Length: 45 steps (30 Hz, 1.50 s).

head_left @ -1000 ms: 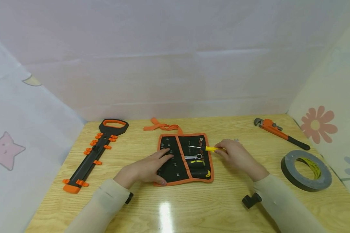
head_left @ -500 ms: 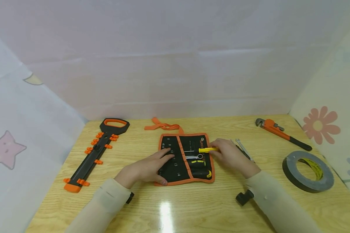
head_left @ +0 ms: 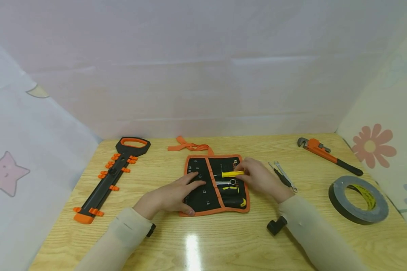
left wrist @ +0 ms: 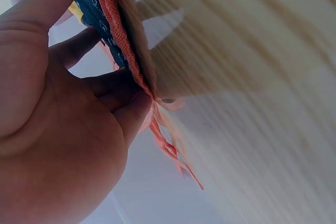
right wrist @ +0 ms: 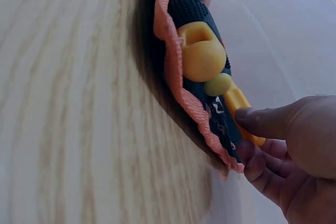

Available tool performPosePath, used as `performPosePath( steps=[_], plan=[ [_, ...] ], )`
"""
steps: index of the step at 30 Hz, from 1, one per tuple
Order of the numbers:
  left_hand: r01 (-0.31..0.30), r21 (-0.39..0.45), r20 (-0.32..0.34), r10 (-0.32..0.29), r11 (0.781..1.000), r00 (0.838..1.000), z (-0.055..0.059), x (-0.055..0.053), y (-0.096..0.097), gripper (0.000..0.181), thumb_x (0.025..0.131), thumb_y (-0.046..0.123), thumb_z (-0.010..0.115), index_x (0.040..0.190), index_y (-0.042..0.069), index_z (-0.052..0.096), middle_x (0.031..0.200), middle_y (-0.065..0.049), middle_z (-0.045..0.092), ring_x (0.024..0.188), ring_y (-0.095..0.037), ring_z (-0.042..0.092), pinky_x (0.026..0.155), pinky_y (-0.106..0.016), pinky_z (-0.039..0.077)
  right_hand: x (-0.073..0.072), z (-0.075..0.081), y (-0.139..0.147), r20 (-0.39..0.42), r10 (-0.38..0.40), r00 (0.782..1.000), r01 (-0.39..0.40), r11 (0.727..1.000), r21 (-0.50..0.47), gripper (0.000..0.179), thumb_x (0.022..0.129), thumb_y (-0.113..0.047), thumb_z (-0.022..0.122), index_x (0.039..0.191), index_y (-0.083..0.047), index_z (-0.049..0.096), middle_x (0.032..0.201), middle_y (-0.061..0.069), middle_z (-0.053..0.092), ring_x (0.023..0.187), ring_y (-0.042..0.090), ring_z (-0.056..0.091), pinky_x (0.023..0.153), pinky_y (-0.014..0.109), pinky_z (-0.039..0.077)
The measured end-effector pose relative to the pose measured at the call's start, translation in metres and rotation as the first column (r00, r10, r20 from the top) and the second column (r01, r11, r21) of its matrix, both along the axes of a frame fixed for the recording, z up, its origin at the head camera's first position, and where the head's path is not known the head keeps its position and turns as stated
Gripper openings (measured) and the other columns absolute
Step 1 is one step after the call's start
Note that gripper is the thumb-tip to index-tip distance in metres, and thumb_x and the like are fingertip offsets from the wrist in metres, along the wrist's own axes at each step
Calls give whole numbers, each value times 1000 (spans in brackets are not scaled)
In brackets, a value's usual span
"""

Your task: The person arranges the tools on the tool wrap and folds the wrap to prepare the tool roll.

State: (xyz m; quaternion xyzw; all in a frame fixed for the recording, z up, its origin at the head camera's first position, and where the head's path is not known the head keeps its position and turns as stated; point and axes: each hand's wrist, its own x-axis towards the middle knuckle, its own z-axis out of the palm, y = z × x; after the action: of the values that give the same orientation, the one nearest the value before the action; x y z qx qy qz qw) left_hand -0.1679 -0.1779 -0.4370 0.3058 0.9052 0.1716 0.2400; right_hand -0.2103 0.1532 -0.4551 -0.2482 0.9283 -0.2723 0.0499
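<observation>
Reaching over the wooden counter (head_left: 234, 241) in pale sleeves (head_left: 122, 237), I have both hands at the tool pouch (head_left: 198, 203), which lies unfolded between my arms. My left hand (head_left: 171, 194) rests on its left half, fingers spread loosely over the printed numbers, thumb by the near edge. In the pouch's right half, nearest me, sits a black tool with a yellow end (head_left: 242, 202); beyond it lies a combination wrench (head_left: 226, 183), ring end out. Next to that, my right hand (head_left: 259, 178) pinches the yellow screwdriver (head_left: 232, 174) by its handle, thumb against fingers, shaft pointing left; how deep its tip sits I cannot tell. Off to my right is a roll of tape (head_left: 339, 194), and to my left a black rack (head_left: 103, 190) with orange clips. Further off, beyond my right wrist, a black screwdriver (head_left: 282, 177) lies beside a loose wrench (head_left: 285, 176). Farther still are the orange pipe wrench (head_left: 325, 154) and the pouch's orange tie (head_left: 198, 148), then the pale cloth wall (head_left: 203, 94).
</observation>
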Motion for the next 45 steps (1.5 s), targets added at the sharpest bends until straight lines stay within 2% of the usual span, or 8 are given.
performPosePath(
  steps=[3, 9, 13, 21, 28, 33, 40, 45],
  plan=[
    [-5, 0, 6, 5, 1000, 1000, 0, 0, 0, 98, 90, 37, 88, 170, 22, 35, 182, -17, 8, 168, -42, 16, 129, -59, 35, -3, -2, -4, 20, 17, 1000, -17, 1000, -6, 18, 103, -15, 75, 119, -9, 80, 102, 2, 71, 81, 11, 55, 72, 29, 49],
    [-8, -3, 11, 8, 1000, 1000, 0, -1, 1, 97, 91, 38, 88, 171, 23, 34, 182, -17, 8, 168, -42, 16, 129, -59, 35, -8, -5, -8, 69, 16, 997, -15, 1000, -23, 21, 104, -16, 74, 122, -7, 78, 109, 5, 74, 86, 10, 60, 77, 30, 53],
    [-10, 9, 12, 10, 1000, 1000, 0, 0, 1, 97, 91, 37, 88, 170, 23, 35, 182, -17, 8, 168, -42, 16, 129, -60, 35, -11, -9, -8, 46, 58, 997, -56, 998, -35, 15, 106, -16, 72, 116, -9, 80, 107, 4, 74, 87, 10, 61, 78, 31, 54],
    [-5, 12, 12, 5, 1000, 1000, 0, 0, 1, 96, 91, 38, 87, 171, 23, 34, 182, -18, 7, 167, -43, 16, 128, -61, 35, -11, -10, -11, -14, 109, 994, -110, 993, -46, 19, 107, -17, 68, 117, -7, 80, 106, 5, 67, 87, 13, 56, 79, 33, 50],
    [-8, 6, 8, 8, 1000, 1000, 0, 0, 1, 97, 91, 37, 87, 171, 24, 34, 182, -17, 6, 167, -43, 16, 128, -60, 36, -11, -8, -18, 10, 101, 995, -100, 994, -45, 21, 107, -17, 69, 119, -5, 81, 102, 3, 65, 83, 11, 53, 76, 30, 48],
    [-10, 7, 5, 10, 1000, 1000, 0, 0, 3, 97, 91, 37, 87, 171, 25, 34, 182, -18, 6, 168, -42, 16, 129, -59, 36, -12, -7, -24, 40, 81, 996, -79, 996, -46, 25, 107, -18, 69, 125, -3, 79, 106, 6, 69, 85, 13, 57, 76, 30, 51],
    [-7, 1, -1, 7, 1000, 1000, 1, 1, 4, 96, 91, 37, 87, 171, 25, 35, 182, -17, 7, 167, -42, 17, 129, -60, 36, -14, -12, -23, 67, 35, 997, -32, 999, -44, 21, 106, -19, 71, 120, -7, 81, 103, 3, 72, 83, 11, 58, 74, 29, 52],
    [5, -12, -31, -6, 1000, 1000, 0, 1, 2, 96, 91, 38, 88, 170, 23, 36, 182, -19, 9, 166, -45, 18, 128, -63, 34, -14, -15, -23, 53, 48, 997, -46, 998, -39, 21, 107, -19, 70, 120, -7, 82, 102, 2, 69, 81, 10, 55, 72, 27, 49]
  ],
)
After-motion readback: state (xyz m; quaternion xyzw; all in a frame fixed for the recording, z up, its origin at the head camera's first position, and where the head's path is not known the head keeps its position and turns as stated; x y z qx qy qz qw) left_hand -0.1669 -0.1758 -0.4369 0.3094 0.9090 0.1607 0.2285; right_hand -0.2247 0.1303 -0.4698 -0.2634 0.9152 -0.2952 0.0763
